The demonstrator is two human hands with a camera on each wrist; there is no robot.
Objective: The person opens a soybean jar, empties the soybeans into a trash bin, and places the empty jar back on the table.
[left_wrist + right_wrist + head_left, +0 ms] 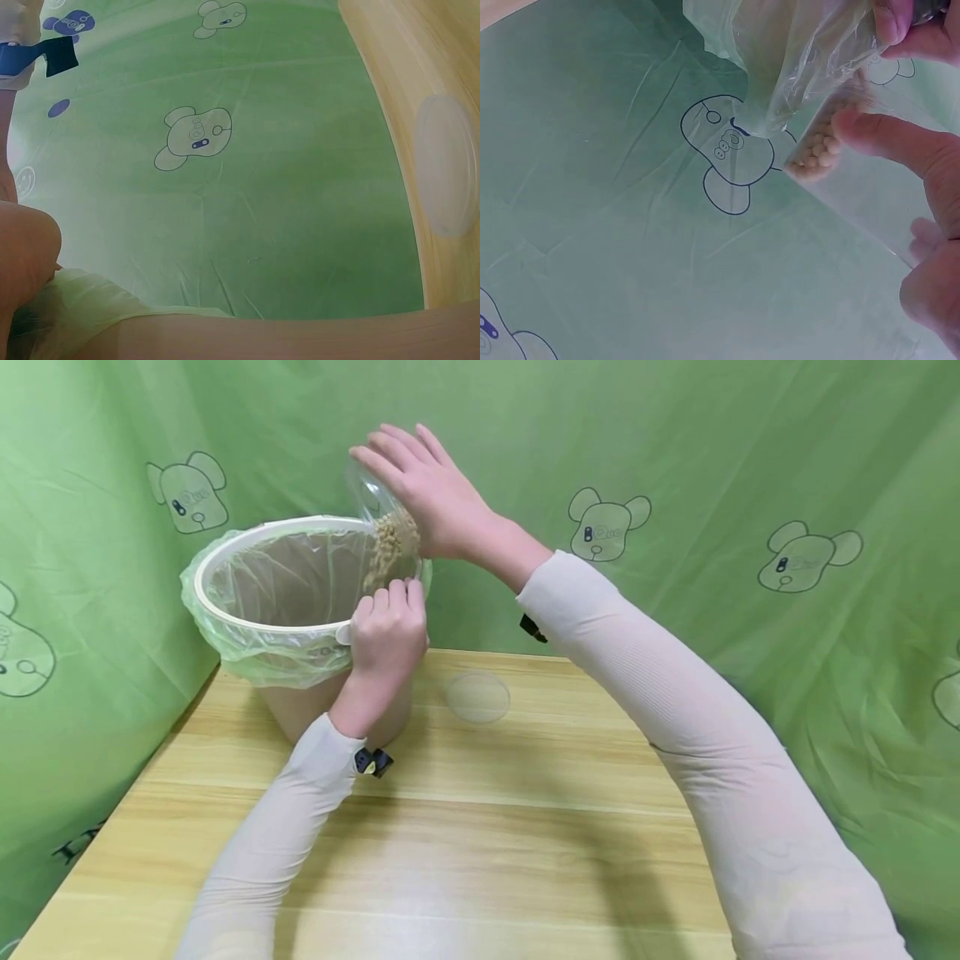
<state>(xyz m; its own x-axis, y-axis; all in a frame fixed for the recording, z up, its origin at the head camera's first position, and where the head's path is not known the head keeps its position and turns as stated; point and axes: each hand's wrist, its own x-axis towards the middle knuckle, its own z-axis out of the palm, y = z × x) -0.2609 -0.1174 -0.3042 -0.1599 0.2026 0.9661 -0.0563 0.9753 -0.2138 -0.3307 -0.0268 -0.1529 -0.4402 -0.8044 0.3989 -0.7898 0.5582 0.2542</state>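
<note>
My right hand point(438, 497) holds a clear container point(900, 176) tipped over the right side of a bin, thumb on one side and fingers round the other. Small tan pellets point(392, 539) lie inside it, gathered toward its lower end; their exact kind is unclear. My left hand point(388, 631) grips the bin's near right rim, fingers curled over the edge and the bag there. The bin point(300, 702) is tan with a white rim ring point(262, 625), lined with a pale green plastic bag point(247, 652) folded outward. In the right wrist view the bag point(772, 67) hangs beside the container's lower end.
A clear round disc point(477, 697), like a lid, lies on the wood-grain table point(480, 827) right of the bin. Green cloth point(510, 427) printed with bear heads rises behind and to the left, close to the bin. Both wrists wear small dark mounts.
</note>
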